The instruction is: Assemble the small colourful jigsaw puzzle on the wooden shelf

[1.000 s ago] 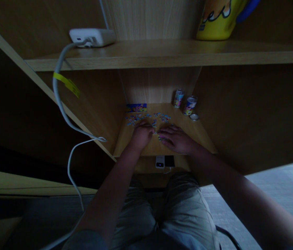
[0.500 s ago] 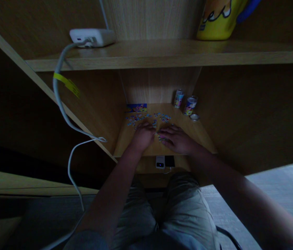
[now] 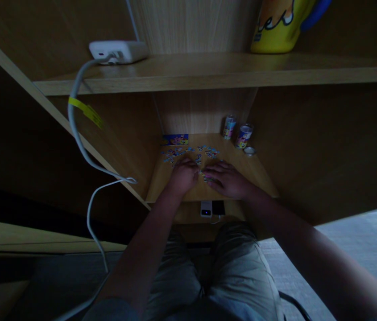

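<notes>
puzzle pieces [image 3: 211, 152] lie scattered on the shelf [image 3: 159, 187], a few of them between your curled left hand [image 3: 184, 175] and your flatter right hand [image 3: 226, 178]; whether either grip pinches a piece, i cannot tell. two cans [image 3: 243, 136] stand toward the back right, a lid [image 3: 250, 151] beside the nearer.

Jigsaw pcs [image 3: 212, 152]: tiny, multicol., mostly blue, in loose flat clusters twd back of wooden shelf [image 3: 201, 192]; few more nr centre, partly hidden.
</notes>
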Tool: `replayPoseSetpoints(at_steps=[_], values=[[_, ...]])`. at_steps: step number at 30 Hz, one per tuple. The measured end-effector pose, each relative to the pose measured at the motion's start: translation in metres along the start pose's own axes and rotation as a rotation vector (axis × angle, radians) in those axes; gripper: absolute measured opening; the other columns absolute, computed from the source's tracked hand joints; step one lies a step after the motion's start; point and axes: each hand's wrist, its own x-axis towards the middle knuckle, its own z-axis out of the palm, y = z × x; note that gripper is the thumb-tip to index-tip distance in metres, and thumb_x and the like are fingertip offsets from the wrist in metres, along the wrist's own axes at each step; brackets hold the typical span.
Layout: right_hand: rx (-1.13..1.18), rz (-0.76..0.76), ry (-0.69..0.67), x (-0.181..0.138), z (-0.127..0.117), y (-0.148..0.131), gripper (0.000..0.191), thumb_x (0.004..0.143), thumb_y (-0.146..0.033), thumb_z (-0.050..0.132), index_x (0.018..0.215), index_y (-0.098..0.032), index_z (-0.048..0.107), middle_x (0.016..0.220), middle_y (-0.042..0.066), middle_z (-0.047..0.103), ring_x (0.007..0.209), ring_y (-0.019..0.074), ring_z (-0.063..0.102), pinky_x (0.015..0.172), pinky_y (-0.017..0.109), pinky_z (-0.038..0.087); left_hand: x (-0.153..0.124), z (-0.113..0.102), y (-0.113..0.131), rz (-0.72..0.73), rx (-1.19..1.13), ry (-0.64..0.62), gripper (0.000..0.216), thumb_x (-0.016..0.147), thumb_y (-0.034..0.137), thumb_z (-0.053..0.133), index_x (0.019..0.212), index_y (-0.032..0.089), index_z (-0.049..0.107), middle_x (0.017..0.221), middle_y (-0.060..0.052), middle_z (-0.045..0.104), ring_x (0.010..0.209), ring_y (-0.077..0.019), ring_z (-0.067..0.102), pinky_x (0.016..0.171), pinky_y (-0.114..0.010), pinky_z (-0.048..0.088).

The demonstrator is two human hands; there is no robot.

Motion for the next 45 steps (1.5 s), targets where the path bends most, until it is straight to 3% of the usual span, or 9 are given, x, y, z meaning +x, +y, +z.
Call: replayPoseSetpoints(at_steps=[6,12,16,22,27,32,41,45], values=[[0.000,0.006,0.016,0.000,0.001,-0.001,0.046,0.114,-0.045,0.060,0.158,-0.034,0.068,0.161,0.009,0.068,0.145,0.0327,0.062,0.125,0.060,0.046,0.002,-0.003,0.003,-0.062,-0.035,0.020,0.024,0.098,0.014,0.062,0.096,0.023,0.084,0.104,-0.009,0.083,0.110,-0.0304,0.072,0.107,-0.050,0.056],[0.027,0.051,0.090,-0.002,-0.003,-0.004,0.047,0.112,-0.044,0.062,0.156,-0.028,0.067,0.162,0.013,0.066,0.146,0.0344,0.062,0.127,0.061,0.045,0.000,0.000,-0.008,-0.418,0.027,0.252,0.026,0.101,0.018,0.057,0.106,0.020,0.083,0.114,-0.013,0.084,0.113,-0.0319,0.074,0.106,-0.047,0.058],[0.041,0.058,0.127,-0.002,-0.007,-0.005,0.034,0.112,-0.039,0.061,0.141,-0.026,0.073,0.151,0.012,0.073,0.137,0.0336,0.066,0.121,0.057,0.050,-0.002,0.003,-0.015,-0.581,0.059,0.243,0.028,0.100,0.022,0.058,0.114,0.016,0.082,0.123,-0.020,0.083,0.119,-0.0366,0.074,0.102,-0.048,0.059],[0.033,0.055,0.161,-0.002,-0.005,-0.004,0.026,0.112,-0.038,0.062,0.131,-0.026,0.075,0.143,0.010,0.076,0.132,0.0323,0.067,0.119,0.055,0.051,0.001,0.004,-0.011,-0.528,0.036,0.096,0.046,0.102,0.022,0.057,0.143,0.017,0.074,0.155,-0.020,0.071,0.145,-0.0412,0.062,0.119,-0.059,0.051],[0.044,0.048,0.158,-0.002,-0.004,-0.003,0.024,0.112,-0.038,0.062,0.128,-0.027,0.076,0.140,0.009,0.077,0.128,0.0309,0.069,0.117,0.053,0.051,0.007,0.008,-0.010,-0.494,-0.016,-0.022,0.057,0.113,0.037,0.047,0.167,0.022,0.057,0.179,-0.015,0.048,0.168,-0.0396,0.040,0.138,-0.065,0.028],[0.047,0.044,0.141,-0.001,-0.004,-0.003,0.023,0.112,-0.037,0.062,0.128,-0.028,0.077,0.139,0.009,0.078,0.127,0.0304,0.069,0.117,0.053,0.051,0.010,0.013,-0.013,-0.445,-0.025,-0.118,0.063,0.115,0.046,0.042,0.176,0.030,0.044,0.185,-0.012,0.038,0.175,-0.0386,0.025,0.140,-0.073,0.011],[0.056,0.044,0.118,0.000,-0.007,-0.005,0.023,0.111,-0.034,0.063,0.127,-0.026,0.077,0.136,0.010,0.079,0.128,0.0310,0.069,0.119,0.055,0.050,0.017,0.012,-0.024,-0.631,-0.001,-0.140,0.063,0.114,0.029,0.037,0.176,0.020,0.044,0.186,-0.019,0.033,0.174,-0.0434,0.027,0.135,-0.084,0.012],[0.063,0.046,0.117,0.000,-0.007,-0.005,0.022,0.110,-0.034,0.064,0.127,-0.027,0.077,0.136,0.009,0.079,0.129,0.0306,0.070,0.120,0.055,0.050,0.019,0.012,-0.030,-0.562,0.003,-0.175,0.066,0.113,0.029,0.040,0.179,0.021,0.038,0.188,-0.017,0.028,0.176,-0.0420,0.021,0.136,-0.084,0.007]])
